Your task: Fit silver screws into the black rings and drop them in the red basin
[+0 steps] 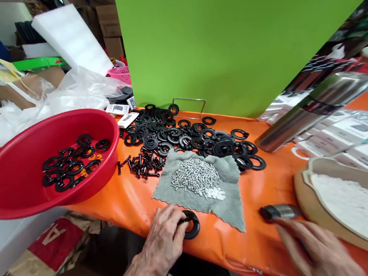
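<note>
My left hand (165,236) is closed on a black ring (195,226) at the front edge of the orange-covered table, fingers and thumb at its left side. At the right, my right hand (318,251) is slightly blurred, its thumb and fingers apart. Just beyond its fingertips lies a short black-and-metal cylinder (285,211); whether they touch it I cannot tell. A grey-green cloth (235,212) between and beyond the hands carries a heap of small silver pins (195,177) and some small white pieces (215,193).
Black rings (173,135) and dark bolt-like parts (145,163) are piled behind the cloth. A red basin (7,173) with more rings stands left. A tan tub (302,190) of white pieces and a leaning metal flask (302,116) stand right. A green panel (225,39) rises behind.
</note>
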A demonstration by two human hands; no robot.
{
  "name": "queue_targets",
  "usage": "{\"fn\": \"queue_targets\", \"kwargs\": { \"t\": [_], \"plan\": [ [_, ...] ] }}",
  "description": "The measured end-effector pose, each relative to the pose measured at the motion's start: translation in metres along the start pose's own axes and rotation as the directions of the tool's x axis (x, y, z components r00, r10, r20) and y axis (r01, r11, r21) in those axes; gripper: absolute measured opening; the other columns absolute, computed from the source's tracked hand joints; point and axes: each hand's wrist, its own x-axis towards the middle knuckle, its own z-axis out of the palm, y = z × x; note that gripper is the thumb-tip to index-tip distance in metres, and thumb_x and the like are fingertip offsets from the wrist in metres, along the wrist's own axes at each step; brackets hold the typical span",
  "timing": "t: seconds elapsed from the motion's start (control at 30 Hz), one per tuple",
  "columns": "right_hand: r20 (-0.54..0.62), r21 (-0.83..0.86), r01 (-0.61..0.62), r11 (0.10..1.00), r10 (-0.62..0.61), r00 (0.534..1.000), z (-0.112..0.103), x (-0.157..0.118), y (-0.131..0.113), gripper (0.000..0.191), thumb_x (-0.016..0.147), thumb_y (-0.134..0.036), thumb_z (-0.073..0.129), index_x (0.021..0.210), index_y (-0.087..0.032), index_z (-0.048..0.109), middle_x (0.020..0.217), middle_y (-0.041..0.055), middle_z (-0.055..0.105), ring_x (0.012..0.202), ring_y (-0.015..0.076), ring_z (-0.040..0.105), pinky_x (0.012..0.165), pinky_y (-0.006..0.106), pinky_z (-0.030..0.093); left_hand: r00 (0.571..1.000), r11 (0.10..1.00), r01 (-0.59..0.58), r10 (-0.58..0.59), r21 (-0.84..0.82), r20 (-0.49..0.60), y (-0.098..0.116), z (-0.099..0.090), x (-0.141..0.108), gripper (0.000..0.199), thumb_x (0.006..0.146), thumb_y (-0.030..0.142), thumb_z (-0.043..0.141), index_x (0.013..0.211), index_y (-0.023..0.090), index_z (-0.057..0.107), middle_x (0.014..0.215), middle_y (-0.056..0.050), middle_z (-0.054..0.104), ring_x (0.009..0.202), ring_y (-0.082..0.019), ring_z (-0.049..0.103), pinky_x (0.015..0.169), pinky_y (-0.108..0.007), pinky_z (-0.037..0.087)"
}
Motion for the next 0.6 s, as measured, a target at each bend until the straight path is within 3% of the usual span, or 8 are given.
{"fn": "queue_targets", "kwargs": {
  "t": [0.1, 0.2, 0.33, 0.43, 0.6],
  "plan": [
    [0.017, 0.098, 0.197, 0.975, -0.200, 0.980, 0.029, 0.034, -0.052, 0.015, 0.095, -0.028, 0.042, 0.096, -0.022, 0.056, 0.084, 0.0036, 0.065, 0.076, 0.0173, 0.063, 0.067, 0.028, 0.051, 1.000, 0.998, 0.026, -0.026, -0.052, -0.009, 0.001, -0.004, -0.001, 0.012, 0.090, 0.009, 0.046, 0.087, 0.019, 0.053, 0.088, -0.003, 0.057, 0.084, -0.019, 0.056, 0.082, -0.036, 0.046],
    [0.034, 0.044, 0.226, 0.973, -0.228, 0.973, 0.062, 0.055, -0.078, 0.018, 0.096, -0.024, 0.035, 0.100, -0.021, 0.053, 0.084, 0.0048, 0.064, 0.078, 0.0187, 0.061, 0.070, 0.031, 0.051, 0.998, 0.997, 0.055, -0.056, -0.049, -0.024, 0.000, -0.005, -0.001, 0.012, 0.089, 0.010, 0.046, 0.086, 0.018, 0.054, 0.085, -0.004, 0.056, 0.080, -0.019, 0.056, 0.079, -0.034, 0.046],
    [0.102, -0.085, 0.204, 0.975, -0.195, 0.976, 0.085, 0.064, -0.087, 0.015, 0.088, -0.016, 0.039, 0.089, -0.022, 0.053, 0.076, 0.0050, 0.059, 0.073, 0.0223, 0.055, 0.065, 0.034, 0.045, 0.997, 0.996, 0.061, -0.063, -0.061, -0.043, 0.001, -0.007, -0.001, 0.012, 0.088, 0.010, 0.047, 0.085, 0.018, 0.055, 0.084, -0.003, 0.057, 0.080, -0.019, 0.055, 0.079, -0.034, 0.045],
    [0.166, -0.165, 0.199, 0.966, -0.172, 0.971, 0.087, 0.064, -0.091, 0.018, 0.082, -0.008, 0.041, 0.079, -0.023, 0.050, 0.070, 0.0040, 0.054, 0.070, 0.0226, 0.052, 0.062, 0.033, 0.039, 0.995, 0.987, 0.093, -0.098, -0.127, -0.034, 0.003, -0.012, 0.001, 0.011, 0.088, 0.011, 0.049, 0.086, 0.018, 0.058, 0.083, -0.002, 0.056, 0.078, -0.017, 0.054, 0.077, -0.032, 0.044],
    [0.197, -0.187, 0.168, 0.968, -0.130, 0.972, 0.085, 0.064, -0.094, 0.019, 0.079, -0.009, 0.042, 0.087, -0.023, 0.052, 0.069, 0.0032, 0.051, 0.068, 0.0227, 0.050, 0.058, 0.031, 0.033, 0.979, 0.905, 0.203, -0.200, -0.373, 0.049, 0.006, -0.021, 0.002, 0.010, 0.087, 0.018, 0.052, 0.084, 0.016, 0.062, 0.079, -0.001, 0.055, 0.068, -0.013, 0.050, 0.065, -0.024, 0.042]
  ]
}}
